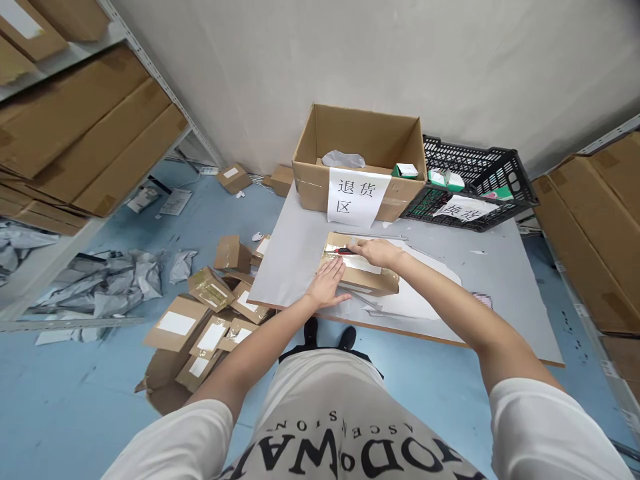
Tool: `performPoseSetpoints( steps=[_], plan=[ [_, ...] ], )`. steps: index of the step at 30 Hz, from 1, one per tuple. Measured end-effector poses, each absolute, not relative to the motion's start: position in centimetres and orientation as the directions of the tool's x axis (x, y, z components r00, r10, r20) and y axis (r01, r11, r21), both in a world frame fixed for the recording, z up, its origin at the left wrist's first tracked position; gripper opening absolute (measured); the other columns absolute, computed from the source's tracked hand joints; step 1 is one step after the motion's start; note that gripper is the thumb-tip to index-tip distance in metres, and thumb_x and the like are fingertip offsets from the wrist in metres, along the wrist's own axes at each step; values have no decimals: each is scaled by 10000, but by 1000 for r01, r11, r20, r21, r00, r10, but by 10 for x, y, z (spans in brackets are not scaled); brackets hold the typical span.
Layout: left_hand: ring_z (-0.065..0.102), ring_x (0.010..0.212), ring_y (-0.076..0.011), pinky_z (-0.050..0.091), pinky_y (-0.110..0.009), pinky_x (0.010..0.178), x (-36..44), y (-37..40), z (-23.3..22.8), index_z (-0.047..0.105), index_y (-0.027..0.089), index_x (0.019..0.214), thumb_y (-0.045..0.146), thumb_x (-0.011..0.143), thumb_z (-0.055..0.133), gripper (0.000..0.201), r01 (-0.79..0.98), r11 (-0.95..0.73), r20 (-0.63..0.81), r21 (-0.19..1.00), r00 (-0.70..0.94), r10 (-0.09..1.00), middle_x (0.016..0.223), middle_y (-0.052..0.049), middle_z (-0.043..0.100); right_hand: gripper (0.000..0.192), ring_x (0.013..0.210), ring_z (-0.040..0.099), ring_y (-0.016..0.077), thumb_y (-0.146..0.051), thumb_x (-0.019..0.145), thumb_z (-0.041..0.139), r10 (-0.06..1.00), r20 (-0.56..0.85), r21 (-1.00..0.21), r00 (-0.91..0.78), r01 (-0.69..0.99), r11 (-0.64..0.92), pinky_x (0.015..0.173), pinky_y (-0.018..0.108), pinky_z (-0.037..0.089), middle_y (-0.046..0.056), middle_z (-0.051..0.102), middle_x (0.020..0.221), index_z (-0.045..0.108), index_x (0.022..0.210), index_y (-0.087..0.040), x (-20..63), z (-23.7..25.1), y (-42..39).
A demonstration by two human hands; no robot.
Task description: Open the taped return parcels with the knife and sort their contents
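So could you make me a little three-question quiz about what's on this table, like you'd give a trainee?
1. True or false: the left hand lies flat on the taped brown cardboard parcel.
2. What does the right hand hold? A) a red-and-black cutter B) a roll of tape C) a pen
3. Which container stands beside the open brown cardboard box with the white paper sign, at the far edge of the grey table?

Key
1. True
2. A
3. The black plastic crate
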State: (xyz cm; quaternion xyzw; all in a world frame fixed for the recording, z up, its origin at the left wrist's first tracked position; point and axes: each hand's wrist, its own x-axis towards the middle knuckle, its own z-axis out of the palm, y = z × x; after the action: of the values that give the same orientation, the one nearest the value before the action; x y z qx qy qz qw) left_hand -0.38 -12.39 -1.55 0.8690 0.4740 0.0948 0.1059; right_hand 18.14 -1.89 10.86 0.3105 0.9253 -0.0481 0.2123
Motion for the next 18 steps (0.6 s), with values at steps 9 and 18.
performPoseSetpoints(
  steps=[9,18],
  plan=[
    [112,1420,-285,145,-444,1134,-3,-121,-17,191,51,1450,728,774,373,974,803,-529,66,274,533,844,1510,-185,226,431,899,658,250,-127,923,303,569,-401,95,-718,586,805,681,314,434,152,635,1097,436,1322,-221,161,124,-20],
    [112,1420,-283,155,-442,1133,-4,-120,-16,190,48,1451,730,771,383,983,804,-533,60,263,537,841,1507,-183,235,472,916,651,255,-108,910,296,584,-426,77,-691,616,784,706,336,437,160,615,1154,410,1353,-227,164,125,-21]
  ],
)
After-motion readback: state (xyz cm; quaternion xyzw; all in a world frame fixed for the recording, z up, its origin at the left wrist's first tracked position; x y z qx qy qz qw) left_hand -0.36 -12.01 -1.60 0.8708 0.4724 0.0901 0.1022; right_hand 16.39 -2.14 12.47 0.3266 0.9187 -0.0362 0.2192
